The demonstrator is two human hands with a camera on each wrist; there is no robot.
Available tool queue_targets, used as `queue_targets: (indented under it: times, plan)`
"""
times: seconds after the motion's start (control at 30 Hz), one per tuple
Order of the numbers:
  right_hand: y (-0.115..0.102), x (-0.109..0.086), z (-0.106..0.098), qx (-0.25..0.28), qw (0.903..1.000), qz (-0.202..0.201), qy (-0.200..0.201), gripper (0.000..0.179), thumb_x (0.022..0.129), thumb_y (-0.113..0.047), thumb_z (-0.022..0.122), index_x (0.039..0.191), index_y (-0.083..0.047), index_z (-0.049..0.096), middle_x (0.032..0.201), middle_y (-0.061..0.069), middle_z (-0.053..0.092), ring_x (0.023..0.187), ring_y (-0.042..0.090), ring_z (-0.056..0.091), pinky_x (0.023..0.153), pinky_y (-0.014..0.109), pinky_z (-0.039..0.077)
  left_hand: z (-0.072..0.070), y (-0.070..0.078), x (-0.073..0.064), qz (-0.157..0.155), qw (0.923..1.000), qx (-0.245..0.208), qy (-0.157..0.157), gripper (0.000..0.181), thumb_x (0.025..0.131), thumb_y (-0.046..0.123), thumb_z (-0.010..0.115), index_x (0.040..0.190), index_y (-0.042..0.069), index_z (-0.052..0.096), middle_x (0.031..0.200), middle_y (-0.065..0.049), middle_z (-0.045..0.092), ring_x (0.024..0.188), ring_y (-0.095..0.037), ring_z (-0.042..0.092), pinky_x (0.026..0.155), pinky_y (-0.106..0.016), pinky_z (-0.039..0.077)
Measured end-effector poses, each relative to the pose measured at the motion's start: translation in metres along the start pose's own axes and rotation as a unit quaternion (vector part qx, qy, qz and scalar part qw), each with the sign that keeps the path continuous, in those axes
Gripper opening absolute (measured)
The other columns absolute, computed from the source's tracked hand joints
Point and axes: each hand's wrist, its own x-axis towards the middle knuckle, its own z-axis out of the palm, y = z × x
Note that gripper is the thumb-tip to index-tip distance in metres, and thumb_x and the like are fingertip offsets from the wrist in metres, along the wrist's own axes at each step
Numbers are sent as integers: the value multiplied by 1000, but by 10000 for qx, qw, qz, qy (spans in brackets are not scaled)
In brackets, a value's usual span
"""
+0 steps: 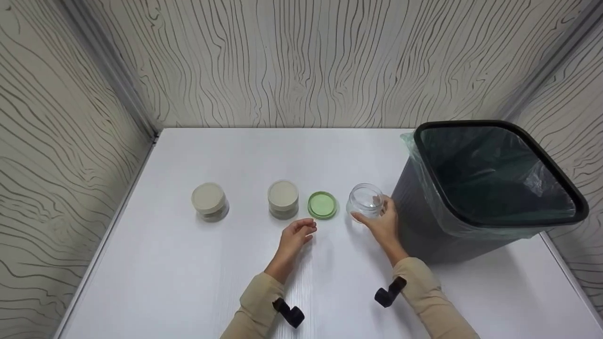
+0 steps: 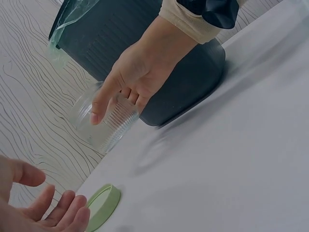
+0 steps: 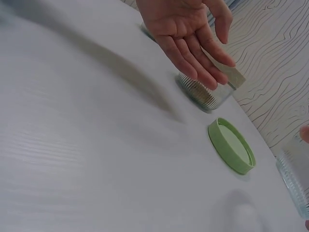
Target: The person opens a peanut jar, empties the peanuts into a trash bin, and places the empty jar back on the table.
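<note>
My right hand (image 1: 387, 226) grips a clear ribbed jar (image 1: 365, 200) from its right side, thumb on the near side and fingers behind. The jar has no lid on it, and in the left wrist view its shadow falls on the table apart from it. Just left of the jar, a green lid (image 1: 322, 205) lies flat with its rimmed hollow side up. My left hand (image 1: 293, 238) hovers in front of that lid, fingers relaxed and holding nothing. In the right wrist view the left hand (image 3: 188, 38) shows its palm and loosely extended fingers.
Two jars with beige lids, a middle one (image 1: 283, 194) and a left one (image 1: 208, 197), stand on the white table (image 1: 155, 282). A tall dark bin (image 1: 424, 221) with a translucent green liner stands close to the right hand. Wood-patterned walls (image 1: 282, 66) enclose the back and sides.
</note>
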Motion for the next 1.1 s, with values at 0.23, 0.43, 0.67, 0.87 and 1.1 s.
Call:
queue_targets:
  times: [0.23, 0.43, 0.67, 0.87, 1.1]
  plan:
    - [9, 7, 4, -97, 9998, 102, 170, 81, 70, -9, 81, 135, 8, 35, 146, 29, 39, 142, 43, 33, 121, 50, 30, -1, 0, -1, -14, 9999, -100, -10, 34, 94, 5, 47, 123, -10, 53, 122, -25, 62, 113, -29, 64, 101, -40, 54]
    - [15, 10, 7, -317, 9990, 189, 257, 81, 70, -10, 83, 134, 9, 36, 143, 31, 42, 139, 44, 38, 118, 52, 34, 0, 0, -1, -77, 9998, -165, -50, 35, 93, 6, 47, 123, -10, 53, 123, -25, 61, 112, -26, 65, 102, -40, 53]
    - [20, 15, 8, -491, 9982, 207, 257, 82, 70, -13, 83, 133, 8, 37, 141, 31, 43, 137, 44, 39, 118, 52, 35, -2, -1, -2, -66, 9998, -180, -9, 35, 92, 6, 48, 122, -10, 54, 121, -24, 63, 106, -18, 66, 100, -37, 54]
    - [24, 16, 12, -501, 9979, 223, 352, 81, 69, -14, 84, 132, 7, 38, 138, 30, 45, 134, 43, 42, 116, 52, 36, -1, -1, -2, -296, 9994, -165, 105, 33, 93, 6, 47, 123, -7, 55, 123, -22, 63, 109, -20, 66, 102, -38, 53]
    - [24, 20, 18, -601, 9972, 208, 397, 81, 68, -13, 84, 132, 8, 38, 138, 30, 46, 134, 42, 42, 118, 49, 34, -2, -4, -2, -260, 9994, -235, 67, 34, 93, 6, 46, 123, -9, 54, 123, -23, 63, 109, -21, 66, 101, -36, 54]
